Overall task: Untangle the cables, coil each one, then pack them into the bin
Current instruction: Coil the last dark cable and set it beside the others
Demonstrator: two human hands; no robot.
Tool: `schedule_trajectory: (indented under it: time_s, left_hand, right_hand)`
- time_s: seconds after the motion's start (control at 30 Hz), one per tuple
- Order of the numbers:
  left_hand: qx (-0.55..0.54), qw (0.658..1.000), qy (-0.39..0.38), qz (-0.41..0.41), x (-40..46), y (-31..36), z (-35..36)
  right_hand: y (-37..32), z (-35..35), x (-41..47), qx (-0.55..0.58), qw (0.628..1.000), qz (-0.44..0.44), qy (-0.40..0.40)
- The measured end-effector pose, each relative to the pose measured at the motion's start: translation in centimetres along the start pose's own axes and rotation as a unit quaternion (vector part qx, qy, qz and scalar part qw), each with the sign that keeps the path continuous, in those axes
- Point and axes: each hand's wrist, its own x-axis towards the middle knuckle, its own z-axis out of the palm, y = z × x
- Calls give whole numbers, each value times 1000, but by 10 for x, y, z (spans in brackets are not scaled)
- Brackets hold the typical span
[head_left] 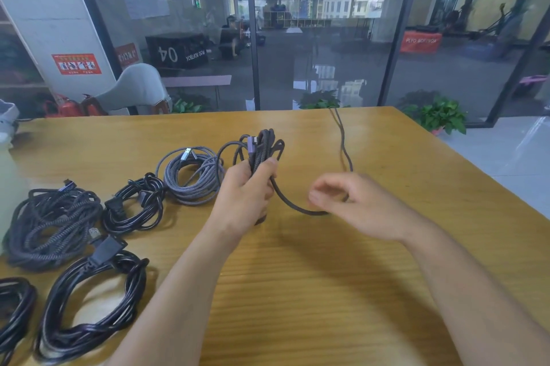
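My left hand (248, 190) grips a half-wound bundle of dark braided cable (265, 145) above the middle of the wooden table (297, 276). A purple plug sticks out near the bundle's top. The cable's loose run (297, 207) curves from my left hand to my right hand (351, 202), which pinches it between curled fingers. Beyond my right hand the cable's tail (342, 133) runs over the table's far edge. The right hand is blurred.
Several coiled cables lie on the table's left side: a grey braided coil (193, 178), a small black coil (134, 207), a dark braided coil (50, 225), a large black coil (92, 303) and another black coil (12, 306) at the left edge. A translucent bin (7, 175) stands far left.
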Motion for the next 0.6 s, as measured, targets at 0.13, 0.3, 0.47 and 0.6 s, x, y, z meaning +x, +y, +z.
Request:
schedule_trajectory:
  time_s: [0.13, 0.3, 0.47, 0.6]
  left_hand:
    - [-20, 1000, 18, 3, 3, 1, -6]
    - [-63, 998, -9, -12, 1, 2, -3]
    - [-188, 974, -122, -28, -8, 13, 4]
    - [-173, 972, -158, -3, -12, 19, 2]
  right_hand:
    - [-6, 6, -2, 78, 989, -15, -127]
    - [-16, 23, -3, 162, 953, -59, -249]
    - [-21, 44, -1, 155, 921, -90, -345]
    - [-23, 47, 2, 86, 950, -84, -288]
